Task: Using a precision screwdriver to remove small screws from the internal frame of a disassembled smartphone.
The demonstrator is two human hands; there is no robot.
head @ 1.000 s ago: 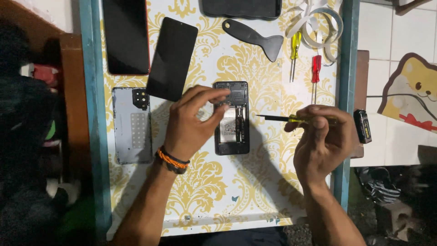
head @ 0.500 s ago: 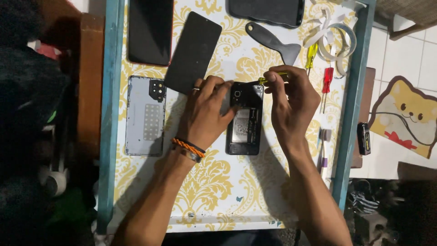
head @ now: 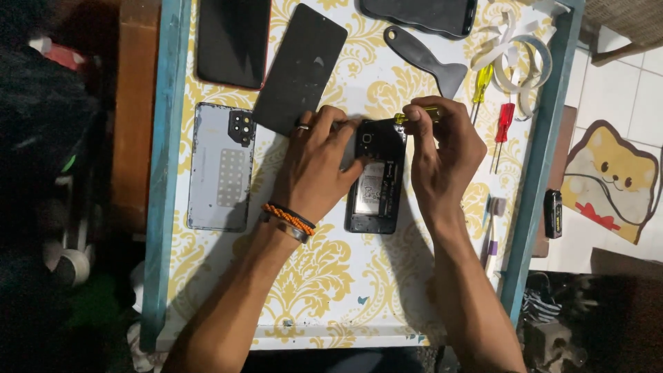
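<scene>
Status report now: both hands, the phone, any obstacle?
Left hand steadies open phone. Right hand grips yellow screwdriver at phone's top. Nothing in the way.

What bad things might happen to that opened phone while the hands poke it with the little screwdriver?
The yellow screwdriver in the right hand works at the top of the opened phone; a slip might scratch its bare insides. The left hand only steadies one side, so the phone may slide. Any tiny screws could get lost on the patterned table.

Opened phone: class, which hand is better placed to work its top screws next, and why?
Right. The right hand already holds the yellow-handled screwdriver at the top edge of the opened phone, while the left hand braces the phone's side.
</scene>
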